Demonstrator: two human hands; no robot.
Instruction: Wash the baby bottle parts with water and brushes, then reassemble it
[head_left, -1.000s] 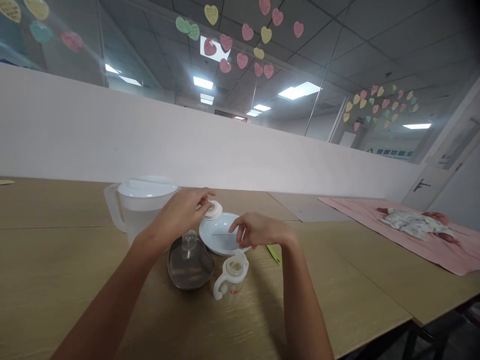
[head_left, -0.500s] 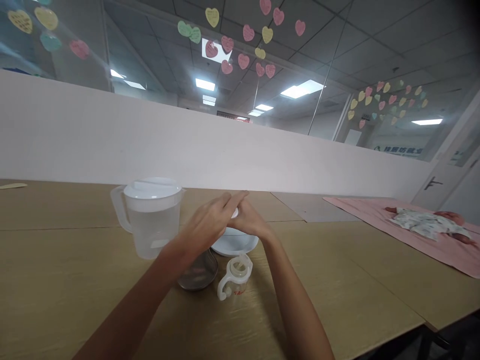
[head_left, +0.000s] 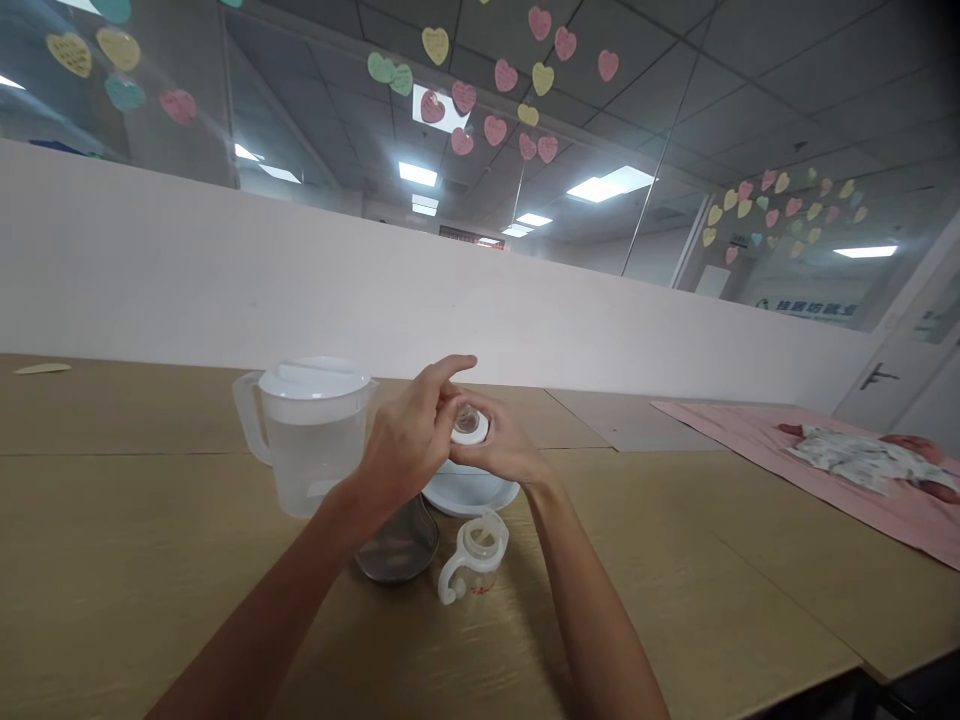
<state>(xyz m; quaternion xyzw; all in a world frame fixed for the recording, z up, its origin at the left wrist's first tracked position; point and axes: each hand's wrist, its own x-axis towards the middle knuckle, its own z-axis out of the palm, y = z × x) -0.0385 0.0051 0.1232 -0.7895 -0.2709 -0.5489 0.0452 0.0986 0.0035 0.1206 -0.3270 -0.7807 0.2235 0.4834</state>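
Observation:
A baby bottle nipple in a white collar (head_left: 469, 428) is held up between my hands, its clear teat facing me. My right hand (head_left: 504, 440) curls around the collar from the right. At its left edge, my left hand (head_left: 405, 430) has its thumb against the nipple and its index finger stretched out above; the other fingertips are hidden. Below stands the open clear baby bottle (head_left: 480, 565) with white handles, uncapped. A white dish (head_left: 472, 493) lies beneath the hands, partly covered. Partly behind my left forearm is a grey metal dish (head_left: 401, 550).
A lidded translucent pitcher (head_left: 319, 440) of water stands at the left. A flat pale stick (head_left: 43, 369) lies at the table's far left. On the right, a baby doll (head_left: 862, 460) rests on a pink mat (head_left: 750, 450). A white wall (head_left: 450, 300) borders the table's back.
My left hand has lifted and drawn back from over my right hand, so the nipple and collar now show. The view has shifted slightly.

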